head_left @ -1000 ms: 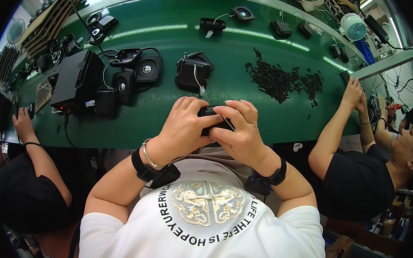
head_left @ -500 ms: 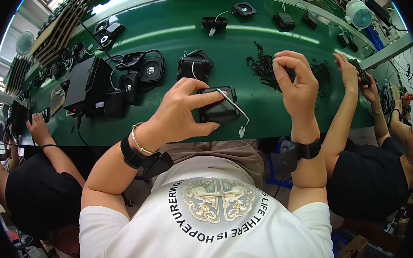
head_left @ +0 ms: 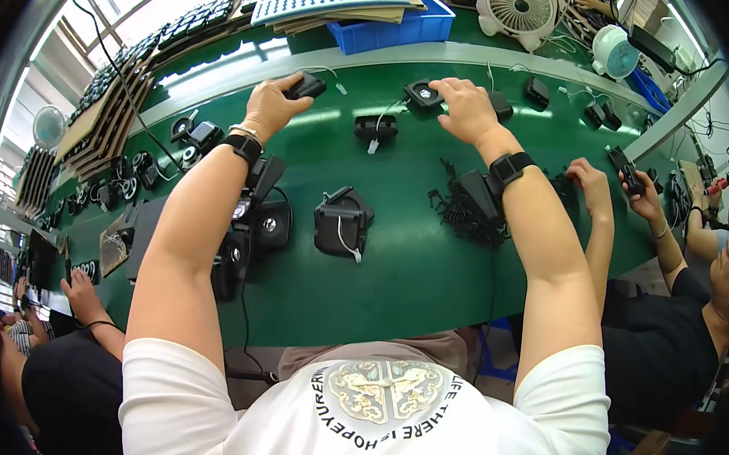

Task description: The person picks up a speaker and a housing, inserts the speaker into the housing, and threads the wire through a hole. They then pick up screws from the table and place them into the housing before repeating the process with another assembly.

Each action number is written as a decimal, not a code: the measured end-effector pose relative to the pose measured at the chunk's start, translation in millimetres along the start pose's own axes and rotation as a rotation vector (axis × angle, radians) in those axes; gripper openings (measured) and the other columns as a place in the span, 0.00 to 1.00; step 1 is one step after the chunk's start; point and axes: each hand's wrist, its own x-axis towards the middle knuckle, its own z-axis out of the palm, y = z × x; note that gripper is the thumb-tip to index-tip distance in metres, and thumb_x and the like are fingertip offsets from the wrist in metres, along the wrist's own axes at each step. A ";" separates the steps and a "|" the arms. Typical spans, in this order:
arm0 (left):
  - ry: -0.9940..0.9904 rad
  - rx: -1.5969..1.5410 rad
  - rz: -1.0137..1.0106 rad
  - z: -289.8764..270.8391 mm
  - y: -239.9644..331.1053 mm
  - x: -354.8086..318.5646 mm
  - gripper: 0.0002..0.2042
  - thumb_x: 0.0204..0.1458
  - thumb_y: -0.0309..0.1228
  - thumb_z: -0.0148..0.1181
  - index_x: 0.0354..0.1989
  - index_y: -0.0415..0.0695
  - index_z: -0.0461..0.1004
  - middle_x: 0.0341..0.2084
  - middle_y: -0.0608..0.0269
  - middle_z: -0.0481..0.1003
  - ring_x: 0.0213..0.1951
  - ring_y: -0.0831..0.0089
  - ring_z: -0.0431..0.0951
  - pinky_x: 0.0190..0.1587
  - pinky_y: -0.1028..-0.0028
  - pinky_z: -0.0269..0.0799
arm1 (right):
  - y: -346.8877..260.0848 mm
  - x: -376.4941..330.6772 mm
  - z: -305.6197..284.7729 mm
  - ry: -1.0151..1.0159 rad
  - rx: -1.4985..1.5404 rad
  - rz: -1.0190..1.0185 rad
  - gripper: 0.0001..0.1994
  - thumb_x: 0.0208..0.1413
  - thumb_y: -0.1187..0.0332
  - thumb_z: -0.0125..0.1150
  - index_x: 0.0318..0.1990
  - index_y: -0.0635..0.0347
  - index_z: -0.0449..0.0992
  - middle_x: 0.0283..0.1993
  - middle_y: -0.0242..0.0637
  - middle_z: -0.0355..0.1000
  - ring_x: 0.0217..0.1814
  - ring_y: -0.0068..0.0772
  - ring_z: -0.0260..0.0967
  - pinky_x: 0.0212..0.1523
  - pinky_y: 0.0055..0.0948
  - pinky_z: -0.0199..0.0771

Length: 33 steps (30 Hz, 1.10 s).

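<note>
Both my arms stretch out over the green table (head_left: 410, 294). At the far left of it, my left hand (head_left: 273, 103) grips a black speaker box (head_left: 307, 87) by its left side, fingers on top and thumb below. A thin white cable (head_left: 334, 75) with a small plug runs from near that box. My right hand (head_left: 470, 110) has its fingers curled at the right edge of a black square speaker (head_left: 423, 95) with a silver centre. Between my hands, slightly nearer, lies a black housing (head_left: 377, 128) with a white cable. Closer to me sits a black speaker box pair (head_left: 341, 226), one part tilted behind the other.
A heap of small black parts (head_left: 467, 213) lies under my right forearm. More black boxes (head_left: 536, 91) stand at the far right. Speakers (head_left: 272, 223) with cables lie beside my left forearm. A blue bin (head_left: 395, 31) and a fan (head_left: 519, 10) stand beyond. Co-workers' hands (head_left: 591, 188) work on both sides.
My left hand has carried the black speaker box from near me to the far left. My right hand has moved from above the heap to the far square speaker. The view has shifted.
</note>
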 end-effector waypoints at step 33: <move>-0.510 -0.330 0.769 -1.7 56.0 -211.8 0.16 0.46 0.22 0.64 0.45 0.46 0.79 0.52 0.56 0.75 0.48 0.56 0.76 0.53 0.63 0.73 | -159.7 -82.7 38.5 -0.813 0.879 0.330 0.15 0.52 0.64 0.67 0.39 0.67 0.76 0.28 0.35 0.75 0.26 0.24 0.73 0.29 0.26 0.73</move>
